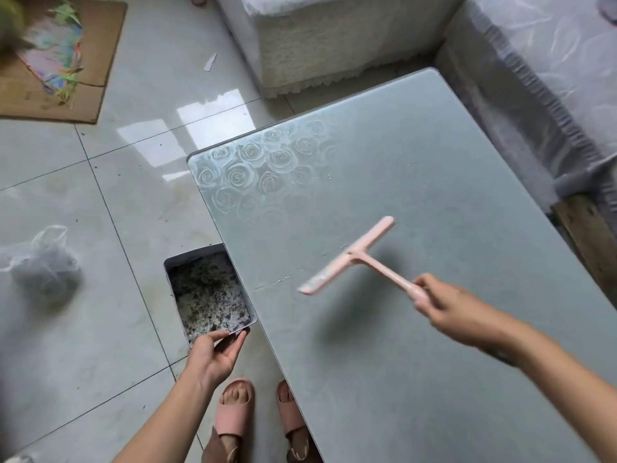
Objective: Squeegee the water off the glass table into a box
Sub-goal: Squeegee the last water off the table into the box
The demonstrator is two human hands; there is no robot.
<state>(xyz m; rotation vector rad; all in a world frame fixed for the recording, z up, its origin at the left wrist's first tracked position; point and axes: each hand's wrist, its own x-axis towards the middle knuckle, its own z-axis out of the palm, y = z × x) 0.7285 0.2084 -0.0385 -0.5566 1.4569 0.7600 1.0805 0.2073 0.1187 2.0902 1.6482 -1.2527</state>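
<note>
A pink squeegee [350, 255] hovers above the frosted glass table [417, 168], its blade blurred and casting a shadow on the glass. My right hand [444, 305] grips the end of its handle. A grey box [207, 292] holding dark wet debris sits tucked against and partly under the table's left edge. My left hand [213, 354] holds the box by its near rim. A thin streak of water lies on the glass just left of the blade.
Rose patterns mark the table's far left corner. A white sofa [334, 38] stands behind the table and another covered seat [551, 78] along its right side. A plastic bag [43, 262] and flattened cardboard [66, 61] lie on the tiled floor. My feet in pink slippers [233, 409] stand by the table.
</note>
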